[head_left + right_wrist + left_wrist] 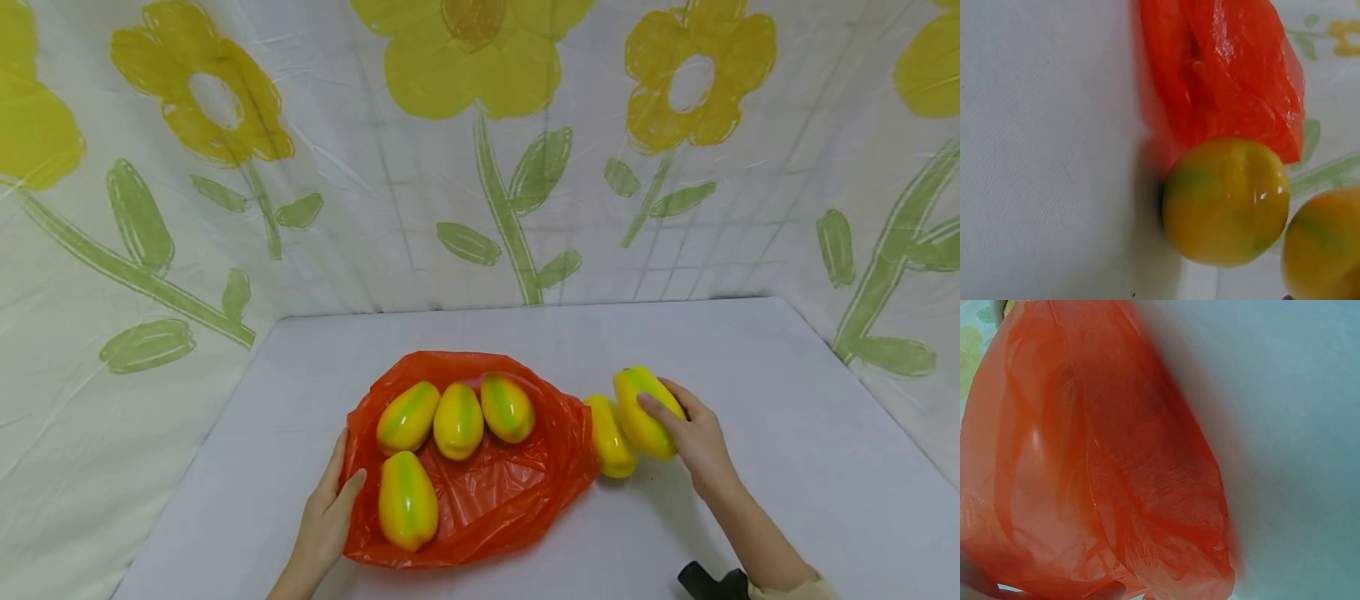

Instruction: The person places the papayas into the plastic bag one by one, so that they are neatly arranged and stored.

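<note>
A red plastic bag (pixel 495 492) lies spread wide on the table, with several glossy yellow papayas (pixel 408 500) striped in green inside it. My left hand (pixel 327 508) holds the bag's left rim, thumb on the near side and fingers behind the plastic. To the right of the bag, my right hand (pixel 693 437) grips a papaya (pixel 647 412), thumb across its top. Another papaya (pixel 611 442) rests on the table between that hand and the bag's right edge. In the right wrist view, the resting papaya (pixel 1225 203) sits against the red bag (pixel 1229 69), and the held papaya (pixel 1325 247) shows partly at the right.
The white table (pixel 300 375) has its back edge against a hanging cloth (pixel 360 208) printed with yellow flowers. A black object (pixel 712 582) is by the right forearm at the lower edge of the head view.
</note>
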Demonstrator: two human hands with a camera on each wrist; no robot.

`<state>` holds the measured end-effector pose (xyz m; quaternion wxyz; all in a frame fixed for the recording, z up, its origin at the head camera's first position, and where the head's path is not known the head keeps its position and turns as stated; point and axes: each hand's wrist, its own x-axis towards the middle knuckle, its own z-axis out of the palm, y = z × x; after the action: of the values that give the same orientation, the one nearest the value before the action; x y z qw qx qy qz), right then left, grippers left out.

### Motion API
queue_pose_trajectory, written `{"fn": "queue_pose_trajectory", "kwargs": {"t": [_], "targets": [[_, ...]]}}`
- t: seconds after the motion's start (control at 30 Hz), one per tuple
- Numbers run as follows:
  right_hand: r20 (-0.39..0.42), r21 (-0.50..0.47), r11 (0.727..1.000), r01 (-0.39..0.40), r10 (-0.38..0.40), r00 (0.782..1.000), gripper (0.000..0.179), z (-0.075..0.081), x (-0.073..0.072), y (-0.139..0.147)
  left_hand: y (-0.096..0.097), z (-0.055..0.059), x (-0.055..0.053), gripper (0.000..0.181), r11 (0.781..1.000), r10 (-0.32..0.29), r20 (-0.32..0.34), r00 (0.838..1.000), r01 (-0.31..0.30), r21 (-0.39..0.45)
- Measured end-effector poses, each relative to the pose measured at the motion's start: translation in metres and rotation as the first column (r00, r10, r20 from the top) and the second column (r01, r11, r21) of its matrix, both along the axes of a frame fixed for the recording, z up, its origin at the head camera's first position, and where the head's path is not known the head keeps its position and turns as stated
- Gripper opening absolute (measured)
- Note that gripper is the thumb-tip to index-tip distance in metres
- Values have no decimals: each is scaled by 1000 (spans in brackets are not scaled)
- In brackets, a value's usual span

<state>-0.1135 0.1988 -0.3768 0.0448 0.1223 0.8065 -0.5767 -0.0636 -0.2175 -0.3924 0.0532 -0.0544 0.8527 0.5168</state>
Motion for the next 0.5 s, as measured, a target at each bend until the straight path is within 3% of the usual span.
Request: {"fn": "queue_pose_trajectory", "kwargs": {"t": [0.5], "targets": [[-25,-18,998,-54,53,998,65,11,13,-23,0,0,0,65,1000,0,-6,1000,0,-1]]}}
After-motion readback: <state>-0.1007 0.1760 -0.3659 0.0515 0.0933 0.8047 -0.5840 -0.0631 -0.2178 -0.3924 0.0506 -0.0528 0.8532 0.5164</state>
